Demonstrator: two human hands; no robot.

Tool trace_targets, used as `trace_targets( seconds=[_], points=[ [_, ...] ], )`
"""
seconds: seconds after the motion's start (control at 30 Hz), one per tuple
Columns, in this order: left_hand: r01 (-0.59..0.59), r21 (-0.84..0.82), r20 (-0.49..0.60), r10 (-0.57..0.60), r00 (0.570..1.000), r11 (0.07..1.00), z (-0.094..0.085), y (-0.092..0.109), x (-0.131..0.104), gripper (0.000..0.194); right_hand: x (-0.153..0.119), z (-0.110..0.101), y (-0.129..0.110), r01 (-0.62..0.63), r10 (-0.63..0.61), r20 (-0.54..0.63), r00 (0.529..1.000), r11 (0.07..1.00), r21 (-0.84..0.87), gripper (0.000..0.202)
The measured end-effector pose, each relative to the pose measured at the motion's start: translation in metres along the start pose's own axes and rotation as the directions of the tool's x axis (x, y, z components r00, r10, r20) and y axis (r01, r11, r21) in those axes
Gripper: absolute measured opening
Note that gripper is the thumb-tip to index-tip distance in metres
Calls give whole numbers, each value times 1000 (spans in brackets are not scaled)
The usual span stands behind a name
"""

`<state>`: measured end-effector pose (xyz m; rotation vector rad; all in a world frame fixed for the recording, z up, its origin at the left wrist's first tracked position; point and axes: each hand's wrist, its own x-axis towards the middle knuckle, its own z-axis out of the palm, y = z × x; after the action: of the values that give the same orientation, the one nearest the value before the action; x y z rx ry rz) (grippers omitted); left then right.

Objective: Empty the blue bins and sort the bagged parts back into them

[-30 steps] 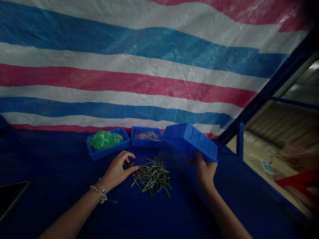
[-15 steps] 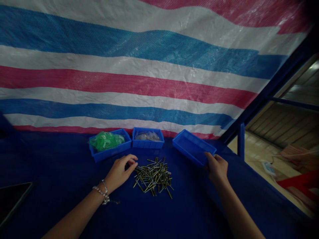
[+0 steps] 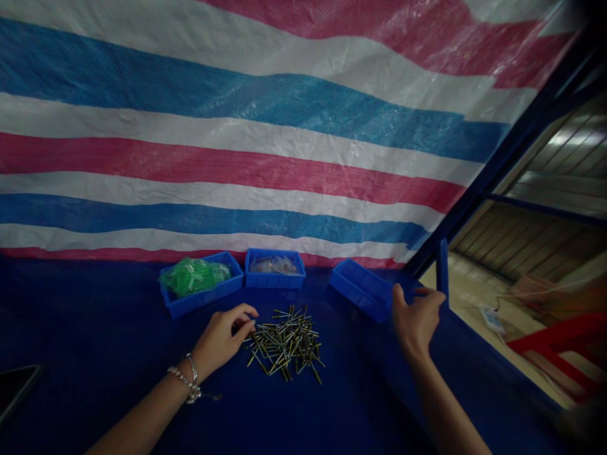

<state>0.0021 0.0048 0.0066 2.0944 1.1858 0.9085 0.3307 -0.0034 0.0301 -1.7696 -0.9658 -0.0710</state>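
Head view: left of the rod pile (image 3: 286,344), the left hand (image 3: 220,338) is resting narrow, hold unclear; right of it, the right hand (image 3: 417,319) is hovering wide near a blue bin (image 3: 356,299). Careless brushing could be scattering the pile.

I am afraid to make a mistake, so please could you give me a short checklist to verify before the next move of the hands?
1. Right bin upright on table: ok.
2. Right hand off the bin: cannot tell; open, close to its end.
3. Left hand beside rods: ok.
4. Left hand holding one: cannot tell.
5. Rods lined up: not ok, crossed in a pile.
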Motion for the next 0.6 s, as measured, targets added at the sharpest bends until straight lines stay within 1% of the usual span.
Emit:
trace_targets(
  seconds=[0.03,0.07,0.1,0.13,0.17,0.2,0.23,0.27,0.33,0.37,0.4,0.5,0.6],
  points=[
    [-4,1,5,4,1000,1000,0,0,0,13,-4,4,-10,6,-7,-20,1000,1000,-18,26],
    [-3,4,11,3,1000,1000,1,0,0,13,-8,11,-21,39,-39,-3,999,998,-58,29],
    [1,10,16,-1,1000,1000,1,0,0,12,-13,20,-32,91,-85,90,992,994,-65,28],
    [9,16,18,-9,1000,1000,1,1,-1,11,-16,32,-42,107,-98,222,970,994,-30,27],
    [16,23,19,-17,1000,1000,1,2,-1,10,-19,44,-52,69,-73,353,933,997,26,27],
    [23,29,18,-24,1000,999,0,3,-1,10,-21,58,-60,-43,-6,507,862,996,84,28],
    [29,30,15,-29,999,999,0,3,-1,10,-22,72,-67,-207,90,646,758,972,108,29],
    [31,29,13,-32,999,999,0,4,-1,10,-22,85,-72,-272,120,710,694,957,105,30],
    [31,28,2,-32,1000,999,-1,5,-1,11,-21,105,-76,-357,140,790,597,928,106,26],
    [29,27,-2,-29,1000,999,-1,5,-1,11,-20,112,-76,-399,138,823,552,910,115,23],
    [26,27,-5,-26,1000,999,-1,5,-1,11,-20,116,-75,-436,124,846,518,890,136,20],
    [13,31,-5,-13,1000,999,-1,4,-1,12,-21,117,-69,-525,61,890,451,825,209,16],
    [1,35,-20,0,1000,999,-1,4,-1,11,-26,108,-60,-574,-23,909,416,769,282,20]
  ],
)
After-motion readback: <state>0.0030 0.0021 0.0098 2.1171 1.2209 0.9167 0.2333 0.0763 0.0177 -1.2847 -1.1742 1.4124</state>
